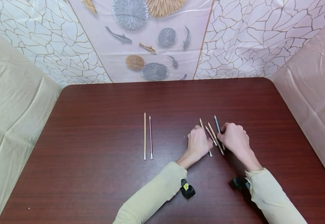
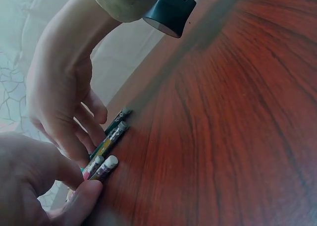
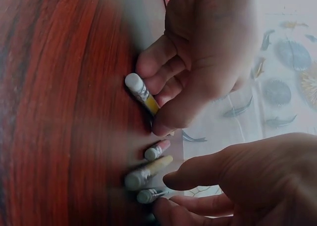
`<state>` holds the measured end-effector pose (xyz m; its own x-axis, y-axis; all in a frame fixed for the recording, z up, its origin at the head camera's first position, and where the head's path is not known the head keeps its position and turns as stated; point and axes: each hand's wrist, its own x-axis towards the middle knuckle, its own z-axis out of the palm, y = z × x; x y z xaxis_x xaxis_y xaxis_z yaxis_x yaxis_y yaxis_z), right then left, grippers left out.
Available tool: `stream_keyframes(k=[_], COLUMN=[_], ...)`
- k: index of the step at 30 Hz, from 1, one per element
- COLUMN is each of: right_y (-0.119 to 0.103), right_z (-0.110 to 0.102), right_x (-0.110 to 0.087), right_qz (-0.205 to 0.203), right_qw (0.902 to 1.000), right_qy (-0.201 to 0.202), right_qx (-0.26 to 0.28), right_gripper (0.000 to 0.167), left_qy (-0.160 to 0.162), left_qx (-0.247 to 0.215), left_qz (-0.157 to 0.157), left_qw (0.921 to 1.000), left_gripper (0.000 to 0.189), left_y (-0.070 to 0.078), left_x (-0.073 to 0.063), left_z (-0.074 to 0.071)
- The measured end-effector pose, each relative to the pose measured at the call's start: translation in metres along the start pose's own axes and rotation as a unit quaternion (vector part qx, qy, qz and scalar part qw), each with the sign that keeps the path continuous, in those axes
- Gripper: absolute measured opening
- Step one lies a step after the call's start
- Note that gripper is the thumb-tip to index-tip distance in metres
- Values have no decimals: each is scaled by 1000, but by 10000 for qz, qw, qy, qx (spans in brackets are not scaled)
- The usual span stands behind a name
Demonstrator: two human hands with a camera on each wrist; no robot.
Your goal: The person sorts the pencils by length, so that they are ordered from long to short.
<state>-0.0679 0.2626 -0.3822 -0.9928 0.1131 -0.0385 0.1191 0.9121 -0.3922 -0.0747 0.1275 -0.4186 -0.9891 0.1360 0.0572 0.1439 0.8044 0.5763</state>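
My left hand [image 1: 197,143] holds a yellow pencil [image 1: 201,122], its fingers on one side and its thumb on the other. The white eraser [image 3: 133,81] of that pencil shows in the right wrist view. Beside it, a dark red pencil [image 1: 209,133] and another yellow pencil [image 1: 216,139] lie close together at a slant. At their right my right hand [image 1: 236,138] pinches a teal pencil [image 1: 216,122] between thumb and fingers. The eraser ends of this group face the near side, and the hands hide part of the outer two pencils.
Left of the hands, a yellow pencil [image 1: 144,135] and a dark red pencil [image 1: 150,137] lie parallel on the brown wooden table [image 1: 81,140]. Patterned cloth [image 1: 157,46] hangs behind the far edge. Pale cloth flanks both sides.
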Motion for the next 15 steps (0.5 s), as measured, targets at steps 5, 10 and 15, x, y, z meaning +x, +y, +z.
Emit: stream_keyframes(k=[5, 10, 15], right_y=[-1, -1, -2], right_z=[2, 3, 4], right_x=[0, 1, 2], right_qz=[-105, -91, -56], right_qw=[9999, 9997, 9997], right_qy=[-63, -131, -151], right_qx=[-94, -172, -175], right_gripper=[14, 10, 8], left_qy=[-9, -93, -287], left_qx=[-162, -249, -512], left_qz=[-11, -116, -355], left_qw=[9999, 9996, 9976], left_gripper=[33, 31, 28], left_y=[-1, -2, -3], left_x=[0, 2, 6], left_z=[-1, -3, -7])
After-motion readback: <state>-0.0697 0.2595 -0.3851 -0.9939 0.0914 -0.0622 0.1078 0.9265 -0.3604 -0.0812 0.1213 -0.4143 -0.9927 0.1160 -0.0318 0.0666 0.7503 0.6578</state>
